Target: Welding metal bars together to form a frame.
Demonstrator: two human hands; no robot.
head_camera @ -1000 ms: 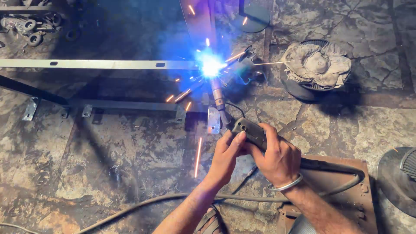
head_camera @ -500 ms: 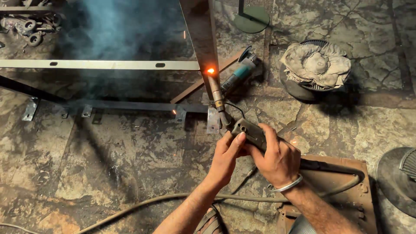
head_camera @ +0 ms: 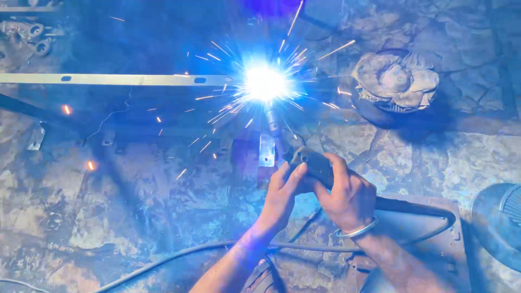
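Note:
My right hand grips the dark handle of a welding torch, and my left hand steadies the same handle from the left. The torch's nozzle points up the frame at a bright blue-white arc that throws sparks all around. The arc burns at the right end of a long flat metal bar with slots, which lies across a stone floor. A small metal bracket stands just left of the nozzle. The glare hides the joint itself.
A round dark tub with crumpled cloth sits at the upper right. The torch's hose loops right across a rusty plate. A cable runs along the floor below my arms. Part of a fan shows at the right edge. Small metal parts lie top left.
Half a second ago the arc was out, with only a glowing spot and smoke. Now it burns again with sparks. My hands hold the torch in almost the same place.

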